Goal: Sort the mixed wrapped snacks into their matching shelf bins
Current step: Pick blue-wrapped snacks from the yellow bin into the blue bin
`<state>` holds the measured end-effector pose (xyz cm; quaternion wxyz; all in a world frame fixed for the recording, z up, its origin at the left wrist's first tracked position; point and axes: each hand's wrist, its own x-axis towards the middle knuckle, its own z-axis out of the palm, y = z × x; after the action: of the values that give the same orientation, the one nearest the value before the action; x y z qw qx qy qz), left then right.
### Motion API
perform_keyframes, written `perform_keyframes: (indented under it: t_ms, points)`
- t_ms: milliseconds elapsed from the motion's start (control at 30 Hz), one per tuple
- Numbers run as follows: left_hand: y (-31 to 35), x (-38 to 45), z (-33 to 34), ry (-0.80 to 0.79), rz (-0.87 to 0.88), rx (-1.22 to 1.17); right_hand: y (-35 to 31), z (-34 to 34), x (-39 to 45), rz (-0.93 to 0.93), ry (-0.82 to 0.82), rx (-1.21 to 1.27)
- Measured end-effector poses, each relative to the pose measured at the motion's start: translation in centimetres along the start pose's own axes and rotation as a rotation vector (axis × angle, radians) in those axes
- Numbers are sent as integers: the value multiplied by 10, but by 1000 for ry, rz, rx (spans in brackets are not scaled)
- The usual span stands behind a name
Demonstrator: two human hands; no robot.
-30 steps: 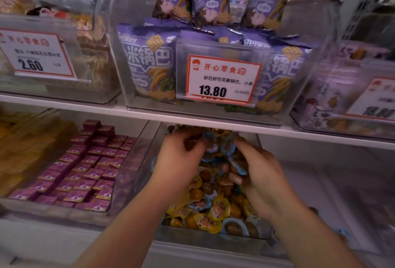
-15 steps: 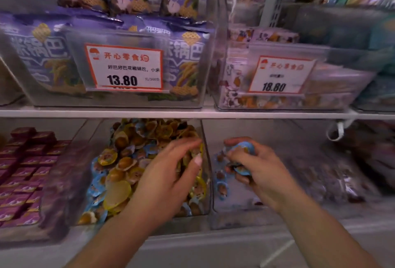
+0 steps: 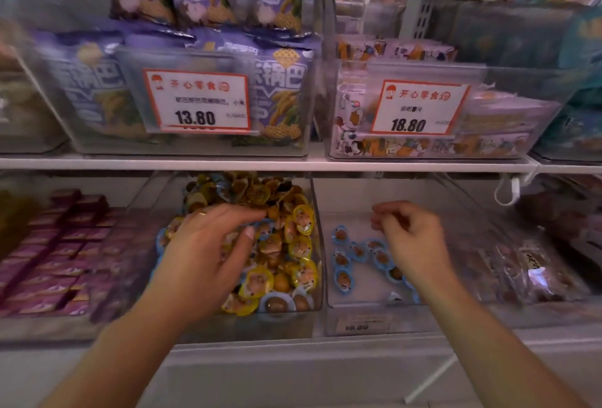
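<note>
A clear bin (image 3: 318,280) on the lower shelf holds a heap of yellow-wrapped snacks (image 3: 301,246) mixed with some blue-wrapped ones (image 3: 275,303). My left hand (image 3: 208,248) lies over this heap with its fingers stretched out flat, touching the snacks. The neighbouring clear bin (image 3: 368,293) to the right contains only several blue-wrapped snacks (image 3: 342,277), spread on its floor. My right hand (image 3: 413,238) hovers above them with fingers loosely curled, and nothing shows between them.
Above, a white shelf edge (image 3: 293,163) carries a bin of purple bags (image 3: 280,98) tagged 13.80 and a bin of white packets (image 3: 358,144) tagged 18.80. Maroon boxes (image 3: 58,245) fill the lower left bin. Dark bagged snacks (image 3: 534,271) lie at the lower right.
My right hand carried a blue-wrapped snack from the mixed bin to the right bin and no longer holds it. My left hand stayed over the mixed heap. The view shifted right.
</note>
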<state>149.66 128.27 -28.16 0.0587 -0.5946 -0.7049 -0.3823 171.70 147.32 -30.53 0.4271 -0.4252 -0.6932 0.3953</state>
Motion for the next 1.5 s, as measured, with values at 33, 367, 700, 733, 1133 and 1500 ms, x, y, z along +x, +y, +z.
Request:
perform_keyframes:
  t_ms: [33,367,700,733,1133,1500]
  points:
    - [-7,-11,-13,49,-31,24,-12,12,-9,-92,-38,-3]
    - [-69,-85,-56,-33,-162,412,-59,157,-98,-721,-795,-510]
    - [-101,-53,-42,-124,-164,436,-43,168,-29,-662,-655,-690]
    - [-102,-50,-43,-125,-177,427,-41,161,-23,-630,-590,-683]
    - [-64,-51,-28,-100,48,343,-70,184,-53,-726,-704,-538]
    - [-67,-41,-1,-279,-370,48,-59,157,-20,-566,-625,-619]
